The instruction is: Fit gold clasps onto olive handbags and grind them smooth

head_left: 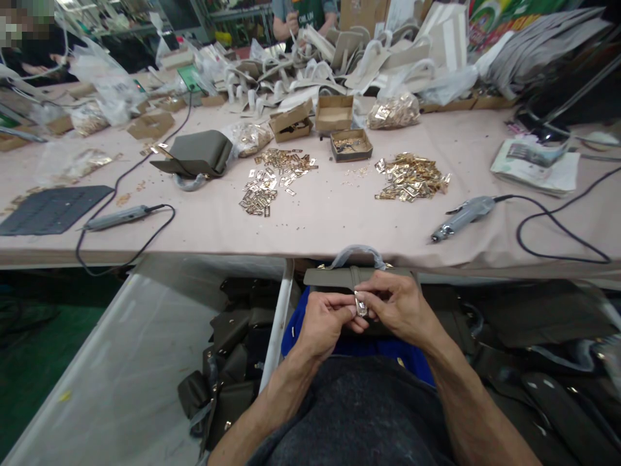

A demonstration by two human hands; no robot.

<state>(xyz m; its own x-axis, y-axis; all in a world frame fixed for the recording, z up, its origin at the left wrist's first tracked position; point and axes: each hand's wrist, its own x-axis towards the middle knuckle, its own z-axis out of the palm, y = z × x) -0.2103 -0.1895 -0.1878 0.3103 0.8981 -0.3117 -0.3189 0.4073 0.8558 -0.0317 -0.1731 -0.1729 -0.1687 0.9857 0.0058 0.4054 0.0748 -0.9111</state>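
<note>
An olive-green handbag [339, 277] rests on my lap below the table edge, its wrapped handle [358, 254] arching up. My left hand [326, 322] and my right hand [398, 305] meet over its front flap. Both pinch a small shiny metal clasp plate [360, 303] between their fingertips. The fingers of both hands are closed around that piece. A blue cloth [310, 323] lies under the bag.
On the pink table [330, 220] lie two heaps of gold metal fittings [411, 177], an electric screwdriver [464, 217] with a black cable, another screwdriver [121, 217], a second green bag [198, 154] and small cardboard boxes [351, 145]. More green bags [233, 362] lie in a bin at my left. Other people work at the far side.
</note>
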